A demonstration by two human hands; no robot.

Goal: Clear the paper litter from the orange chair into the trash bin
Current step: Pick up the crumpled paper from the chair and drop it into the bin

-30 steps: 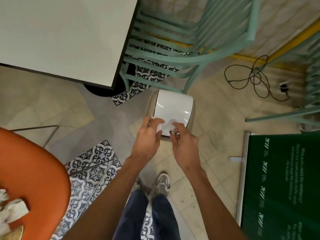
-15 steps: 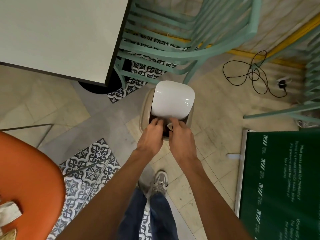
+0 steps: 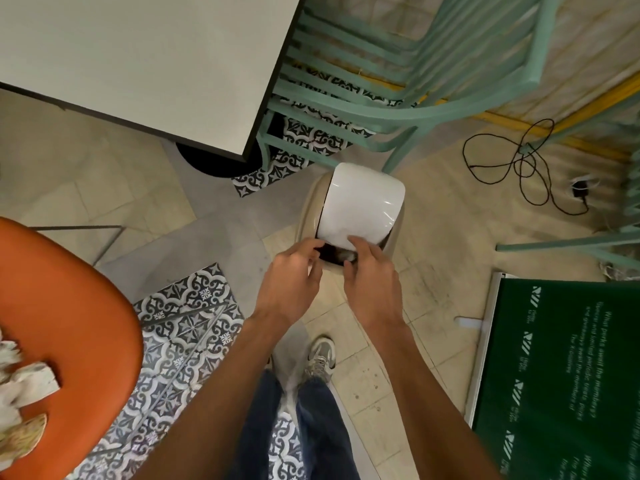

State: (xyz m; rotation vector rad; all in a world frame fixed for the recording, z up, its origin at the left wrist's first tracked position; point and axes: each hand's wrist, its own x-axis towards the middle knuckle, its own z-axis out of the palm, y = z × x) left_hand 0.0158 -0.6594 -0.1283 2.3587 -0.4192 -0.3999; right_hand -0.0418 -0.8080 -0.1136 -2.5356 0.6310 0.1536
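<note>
Crumpled paper litter (image 3: 26, 384) waits on the orange chair (image 3: 76, 306), well apart from the trash bin (image 3: 310, 209); a pale wad (image 3: 346, 255) sits in its mouth (task likely part-done); right hand (image 3: 372, 278) presses the lid (image 3: 362, 202) with straight fingers; left hand (image 3: 291, 277) blurred beside it, grip unclear.

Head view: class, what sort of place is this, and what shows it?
Probably a café or members' lounge: a white table, mint-green slatted chairs on patterned floor tiles, and a green printed banner at the right.
</note>
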